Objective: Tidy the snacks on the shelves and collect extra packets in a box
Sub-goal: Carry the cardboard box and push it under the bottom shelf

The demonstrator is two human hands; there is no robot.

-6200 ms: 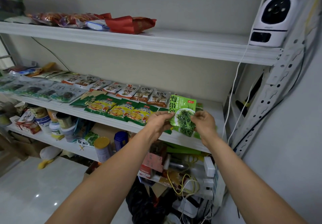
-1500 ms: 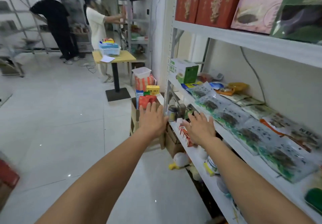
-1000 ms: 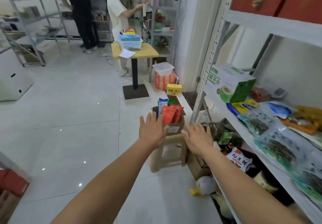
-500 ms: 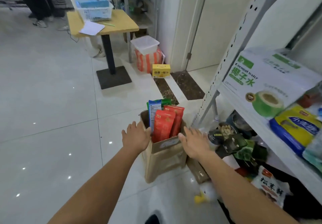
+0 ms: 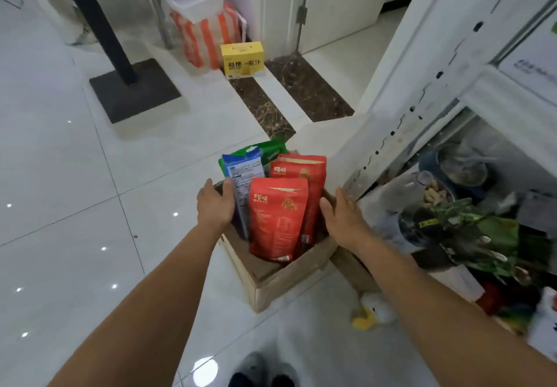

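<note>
Light: even, fairly bright indoor light from overhead; no hard shadows, only soft shade inside the box (image 5: pixel 289 281) around the packets.
Glare: glossy floor (image 5: pixel 60 160) carries small white lamp spots and one large bright patch at the bottom edge.
Sharpness: red packets (image 5: pixel 278 218) fairly crisp; shelf goods (image 5: pixel 470 230) at the right smeared, their print unreadable.
Distortion: wide-angle; shelf post (image 5: pixel 422 91) leans and bows, both forearms spread broad toward the lower corners.
</note>
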